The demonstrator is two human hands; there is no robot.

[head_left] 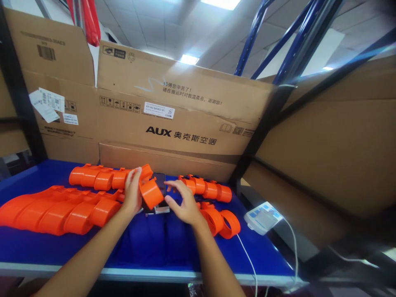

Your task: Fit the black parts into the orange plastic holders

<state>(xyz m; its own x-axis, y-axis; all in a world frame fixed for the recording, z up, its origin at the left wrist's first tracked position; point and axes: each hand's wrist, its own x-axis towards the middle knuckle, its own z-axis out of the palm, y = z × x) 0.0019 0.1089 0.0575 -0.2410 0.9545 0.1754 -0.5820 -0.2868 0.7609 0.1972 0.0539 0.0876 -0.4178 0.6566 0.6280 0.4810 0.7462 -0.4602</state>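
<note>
My left hand (pixel 133 192) is closed on an orange plastic ring-shaped part (pixel 151 193), held tilted above the middle of the blue table. Just to the right of that part is my right hand (pixel 183 201), its fingers spread and curved, with a gap between thumb and forefinger and nothing in it. Behind the two hands lies a dark phone-like device (pixel 160 181), partly covered by the held part. Rows of similar orange parts (pixel 51 210) lie to the left, and more orange parts (pixel 212 190) stand to the right, some hidden behind my right hand.
A tall cardboard sheet (pixel 182 111) walls off the back of the blue table (pixel 154 243). Toward the right edge sits a pale plastic box (pixel 262 218) with a white cable (pixel 293 235). Dark and blue metal posts (pixel 262 136) rise on the right.
</note>
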